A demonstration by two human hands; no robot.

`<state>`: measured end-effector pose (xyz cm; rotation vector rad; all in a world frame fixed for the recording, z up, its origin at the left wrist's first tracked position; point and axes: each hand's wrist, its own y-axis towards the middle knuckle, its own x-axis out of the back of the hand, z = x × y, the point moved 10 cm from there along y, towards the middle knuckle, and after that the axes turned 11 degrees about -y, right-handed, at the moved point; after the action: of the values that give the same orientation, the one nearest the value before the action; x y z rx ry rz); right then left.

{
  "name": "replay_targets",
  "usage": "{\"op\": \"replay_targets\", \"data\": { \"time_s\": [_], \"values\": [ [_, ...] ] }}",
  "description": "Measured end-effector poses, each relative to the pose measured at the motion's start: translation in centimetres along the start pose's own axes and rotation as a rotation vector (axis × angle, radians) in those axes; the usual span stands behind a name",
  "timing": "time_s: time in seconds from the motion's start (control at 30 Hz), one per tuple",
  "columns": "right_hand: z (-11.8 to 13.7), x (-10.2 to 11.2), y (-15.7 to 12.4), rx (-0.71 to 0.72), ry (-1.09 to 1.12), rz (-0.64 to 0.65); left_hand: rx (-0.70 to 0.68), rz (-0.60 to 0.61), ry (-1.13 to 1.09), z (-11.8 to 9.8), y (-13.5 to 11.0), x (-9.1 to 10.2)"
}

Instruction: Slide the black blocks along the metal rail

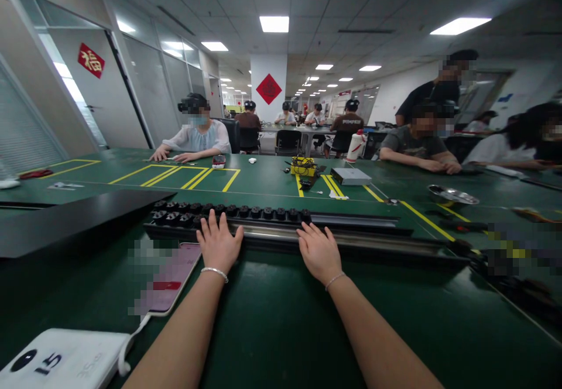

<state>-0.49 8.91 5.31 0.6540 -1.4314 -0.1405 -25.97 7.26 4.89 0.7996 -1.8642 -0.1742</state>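
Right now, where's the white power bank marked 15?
In the head view, the white power bank lies on the green table at the bottom left corner, nearer you than the pink phone and your left hand.

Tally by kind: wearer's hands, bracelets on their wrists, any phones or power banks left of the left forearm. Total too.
Hands (left hand, right hand): 2
Bracelets: 2
Phone: 1
Power bank: 1
Total: 6

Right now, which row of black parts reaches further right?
The far row: its end lies by the right hand, while the near row shows parts only as far as the left hand.
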Motion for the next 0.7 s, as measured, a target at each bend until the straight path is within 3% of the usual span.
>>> {"op": "replay_targets", "data": {
  "time_s": [0.7],
  "values": [
    [0.27,-0.02,-0.11,0.031,0.004,0.018,-0.031,0.009,0.020,-0.15,-0.01,0.05]
  ]
}}
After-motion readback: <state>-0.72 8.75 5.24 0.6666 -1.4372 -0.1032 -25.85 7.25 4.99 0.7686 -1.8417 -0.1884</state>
